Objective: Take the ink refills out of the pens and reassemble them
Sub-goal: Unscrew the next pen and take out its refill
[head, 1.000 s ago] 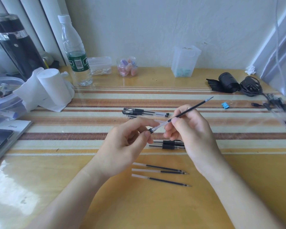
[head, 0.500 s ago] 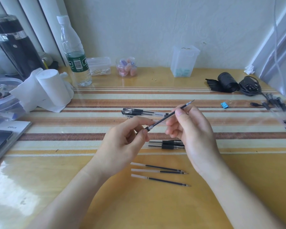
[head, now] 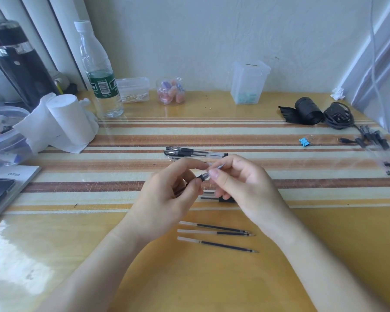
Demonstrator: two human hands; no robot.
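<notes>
My left hand [head: 164,199] is pinching the black grip end of a pen [head: 203,176], and my right hand [head: 236,183] is gripping its clear tip end, both held up over the striped mat [head: 302,190]. 3 refills [head: 216,235] lie loose on the table [head: 212,284] just near of my hands. More pens [head: 196,152] sit on the far side, a water bottle [head: 99,73] far left.

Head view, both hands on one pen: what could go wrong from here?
1. The refill is nearly hidden between the right hand and left hand; pushed off-axis, it might bend or jam.
2. The grip is pinched only at the fingertips, so it could slip.
3. Three loose refills lie just under the wrists on the table; a forearm may roll them away.
</notes>
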